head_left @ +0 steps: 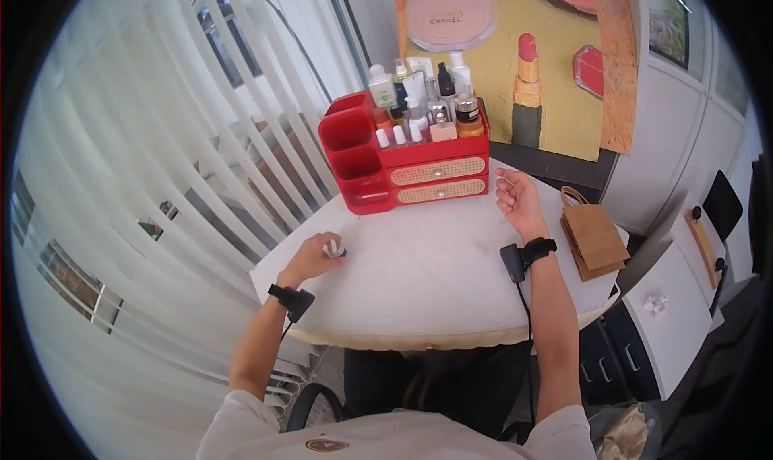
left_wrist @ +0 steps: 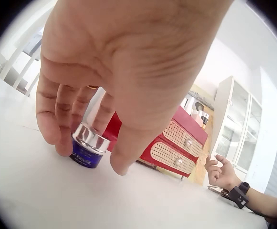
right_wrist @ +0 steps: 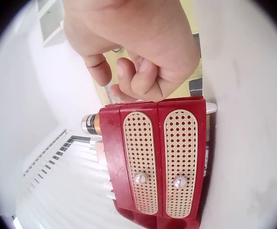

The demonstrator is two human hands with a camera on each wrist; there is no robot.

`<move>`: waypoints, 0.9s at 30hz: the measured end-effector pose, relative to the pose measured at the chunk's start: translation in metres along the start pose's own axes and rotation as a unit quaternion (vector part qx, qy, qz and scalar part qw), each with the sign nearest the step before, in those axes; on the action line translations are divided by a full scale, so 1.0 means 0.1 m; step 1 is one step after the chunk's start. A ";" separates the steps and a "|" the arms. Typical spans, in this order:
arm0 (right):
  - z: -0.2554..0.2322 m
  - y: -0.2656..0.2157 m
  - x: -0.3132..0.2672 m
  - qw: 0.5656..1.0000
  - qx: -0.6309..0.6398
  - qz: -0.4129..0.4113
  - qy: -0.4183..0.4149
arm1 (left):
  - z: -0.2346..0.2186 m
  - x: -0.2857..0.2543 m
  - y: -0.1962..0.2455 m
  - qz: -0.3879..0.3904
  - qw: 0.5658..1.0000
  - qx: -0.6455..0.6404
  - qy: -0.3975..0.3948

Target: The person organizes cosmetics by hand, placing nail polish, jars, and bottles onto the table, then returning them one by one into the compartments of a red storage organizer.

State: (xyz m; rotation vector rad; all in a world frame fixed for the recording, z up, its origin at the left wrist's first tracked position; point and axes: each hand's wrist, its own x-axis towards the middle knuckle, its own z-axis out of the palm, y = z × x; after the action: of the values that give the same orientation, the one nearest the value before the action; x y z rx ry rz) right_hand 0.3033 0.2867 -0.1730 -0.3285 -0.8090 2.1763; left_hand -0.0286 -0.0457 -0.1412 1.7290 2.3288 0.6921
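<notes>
A small blue jar with a silver lid [left_wrist: 88, 149] is low over the white tabletop, at the left of the table in the head view. My left hand [head_left: 312, 256] curves over it from above, fingers on one side and thumb on the other; the exact contact is partly hidden. Beside the right end of the red organizer [head_left: 451, 152], my right hand [head_left: 519, 205] is raised palm up, its fingers loosely curled around nothing. The right wrist view shows this hand [right_wrist: 133, 52] by the organizer's side, close to the two woven drawer fronts [right_wrist: 180, 157].
Bottles and jars [head_left: 419, 98] crowd the organizer's top tray. A brown paper bag [head_left: 594, 239] lies at the table's right edge. Behind stands a yellow painting [head_left: 491, 57] with a lipstick; vertical blinds [head_left: 161, 178] hang at left. Another white surface [head_left: 676, 323] is at far right.
</notes>
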 end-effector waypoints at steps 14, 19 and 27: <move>0.21 -0.06 -0.18 0.999 -0.045 -0.005 -0.016 | 0.11 0.62 0.52 0.053 0.994 0.012 -0.098; 0.24 -0.10 -0.27 0.999 -0.018 -0.026 -0.037 | 0.00 0.66 0.64 0.041 0.993 -0.034 -0.108; 0.21 -0.09 -0.28 0.998 0.008 -0.020 -0.065 | -0.04 0.62 0.39 0.077 0.990 -0.069 -0.099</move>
State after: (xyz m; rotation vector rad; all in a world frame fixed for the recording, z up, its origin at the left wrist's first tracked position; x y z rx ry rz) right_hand 0.3175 0.2614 -0.1520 -0.1625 -0.8630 2.1825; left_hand -0.0169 0.0204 -0.1111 1.8365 1.9861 0.6544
